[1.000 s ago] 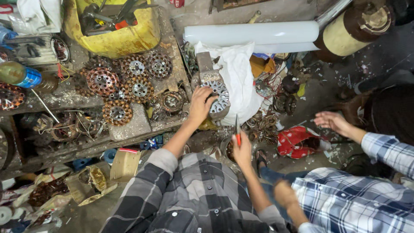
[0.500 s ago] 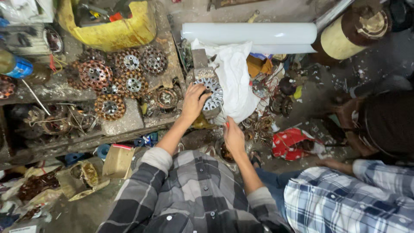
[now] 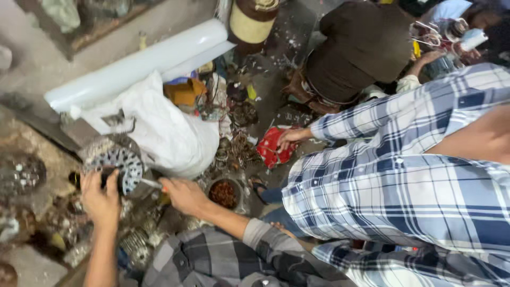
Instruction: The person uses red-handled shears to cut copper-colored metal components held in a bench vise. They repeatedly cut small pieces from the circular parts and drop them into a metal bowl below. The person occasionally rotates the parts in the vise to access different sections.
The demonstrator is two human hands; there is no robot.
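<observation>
Head: small bowl (image 3: 223, 192) holds reddish bits, beside right hand (image 3: 183, 194).

A bulging white plastic sack (image 3: 159, 133) sits on the floor just beyond my hands, a crumpled red packet (image 3: 273, 149) on the floor to its right.

A single head-worn camera looks steeply down, close over the wearer's own arms and a cluttered workshop floor. The view is tilted. No second view exists to share any part.
</observation>
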